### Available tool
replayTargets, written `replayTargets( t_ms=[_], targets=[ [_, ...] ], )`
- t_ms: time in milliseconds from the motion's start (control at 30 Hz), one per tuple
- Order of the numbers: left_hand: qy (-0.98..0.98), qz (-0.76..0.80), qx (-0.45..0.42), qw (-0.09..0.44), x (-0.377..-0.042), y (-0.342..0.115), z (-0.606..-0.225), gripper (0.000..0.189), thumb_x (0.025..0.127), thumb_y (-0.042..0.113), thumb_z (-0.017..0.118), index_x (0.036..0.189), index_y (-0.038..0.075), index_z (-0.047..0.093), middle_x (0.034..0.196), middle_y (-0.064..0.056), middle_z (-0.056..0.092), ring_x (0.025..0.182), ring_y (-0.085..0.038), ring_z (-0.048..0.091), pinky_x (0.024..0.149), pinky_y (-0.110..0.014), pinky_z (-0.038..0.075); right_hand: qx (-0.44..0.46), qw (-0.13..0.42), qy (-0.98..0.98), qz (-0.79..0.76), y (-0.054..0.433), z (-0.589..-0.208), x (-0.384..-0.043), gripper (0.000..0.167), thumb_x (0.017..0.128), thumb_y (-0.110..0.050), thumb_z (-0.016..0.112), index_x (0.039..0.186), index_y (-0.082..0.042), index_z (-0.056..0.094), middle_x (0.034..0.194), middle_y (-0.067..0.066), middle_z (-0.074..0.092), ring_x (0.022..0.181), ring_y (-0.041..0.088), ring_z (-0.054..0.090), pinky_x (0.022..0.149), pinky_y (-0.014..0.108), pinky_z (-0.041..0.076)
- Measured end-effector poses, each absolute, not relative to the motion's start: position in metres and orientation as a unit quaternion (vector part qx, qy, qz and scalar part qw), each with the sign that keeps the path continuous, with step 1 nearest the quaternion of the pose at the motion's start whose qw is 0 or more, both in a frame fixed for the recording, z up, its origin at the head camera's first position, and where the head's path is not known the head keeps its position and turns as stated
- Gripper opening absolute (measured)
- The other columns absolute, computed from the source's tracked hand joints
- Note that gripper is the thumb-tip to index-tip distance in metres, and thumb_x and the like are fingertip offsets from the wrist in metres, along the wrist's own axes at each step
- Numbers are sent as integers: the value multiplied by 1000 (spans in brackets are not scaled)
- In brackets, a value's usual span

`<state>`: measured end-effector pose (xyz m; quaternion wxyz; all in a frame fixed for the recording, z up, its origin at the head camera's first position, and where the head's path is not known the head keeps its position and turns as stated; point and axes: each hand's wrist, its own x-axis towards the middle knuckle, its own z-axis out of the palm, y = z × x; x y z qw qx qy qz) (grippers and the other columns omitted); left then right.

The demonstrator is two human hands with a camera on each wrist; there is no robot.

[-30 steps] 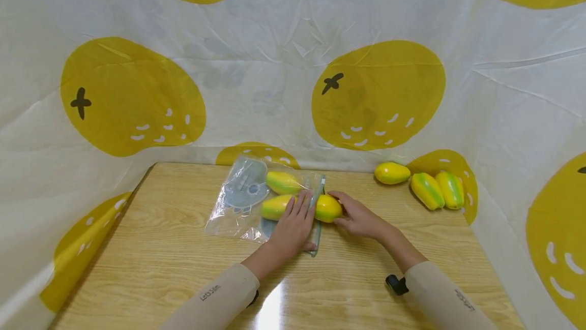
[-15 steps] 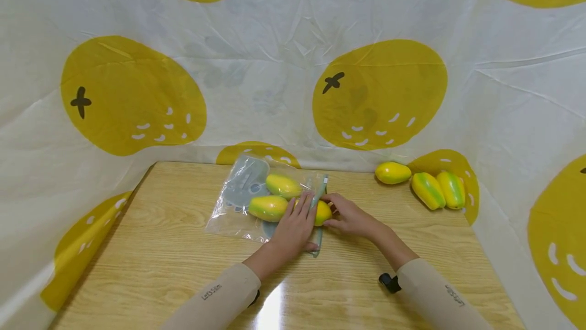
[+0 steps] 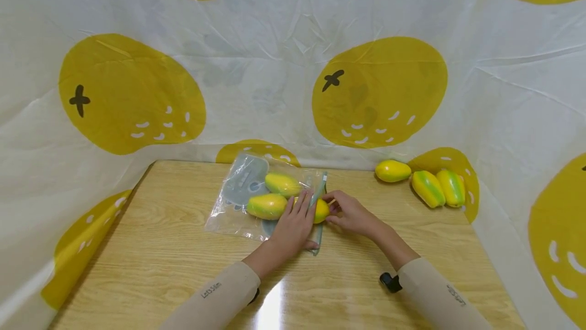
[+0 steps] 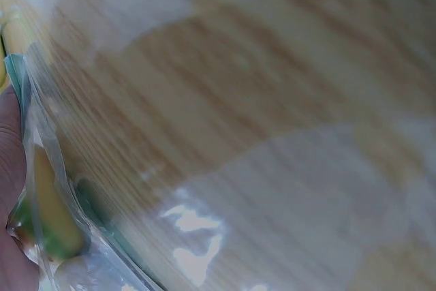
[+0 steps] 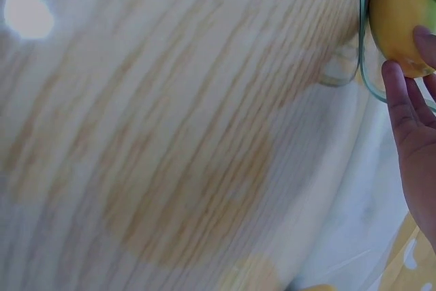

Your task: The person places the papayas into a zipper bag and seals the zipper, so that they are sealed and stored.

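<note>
A clear zip bag with a grey-blue print lies flat on the table, its green-edged mouth towards the right. Two yellow-green papayas are inside: one papaya further back, another papaya nearer. My left hand rests on the bag near its mouth, fingers straight. It hides part of a third papaya, whose right end sticks out of the mouth. With thumb and fingers on that end, my right hand holds this papaya; the right wrist view shows the fingertips against it.
At the back right corner of the wooden table lie a yellow papaya and two striped ones, a left papaya and a right papaya, side by side. A white cloth with yellow fruit prints hangs around the table.
My right hand has moved left, sliding the third papaya further into the bag. The nearer papaya in the bag has shifted left. My left hand has stayed in place.
</note>
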<state>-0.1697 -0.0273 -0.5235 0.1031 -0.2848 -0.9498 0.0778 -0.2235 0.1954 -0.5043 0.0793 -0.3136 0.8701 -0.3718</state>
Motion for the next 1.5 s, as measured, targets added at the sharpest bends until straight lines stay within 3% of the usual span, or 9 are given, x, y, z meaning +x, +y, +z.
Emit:
replayTargets(
  t_ms=[433,867,1200,1500],
  targets=[
    [-950,77,-283,107,-171,-27,-524,127,72,83,67,161,2,28,172,-22,11,160,-36,16,126,-53,28,-304,30,874,-378,184,-509,-222,45,83,-7,85,119,2,58,107,13,66,95,28,70,83,38,61],
    [-950,97,-278,104,-170,-27,-522,126,73,85,64,161,2,30,172,-23,7,160,-37,14,126,-52,28,-286,27,882,-373,173,-505,-221,42,83,-11,86,116,0,61,102,12,69,93,24,69,82,34,61],
    [-951,86,-277,109,-172,-25,-526,131,71,85,66,162,1,25,172,-23,6,160,-37,14,127,-52,27,-281,18,874,-397,177,-508,-221,25,87,-1,79,109,0,66,99,11,73,90,21,73,78,27,61],
    [-948,97,-278,121,-172,-26,-527,127,71,85,65,161,2,30,172,-23,8,160,-37,15,126,-52,28,-271,14,887,-374,169,-510,-221,18,89,-2,78,102,-2,66,96,10,75,86,19,73,75,25,61]
  ],
)
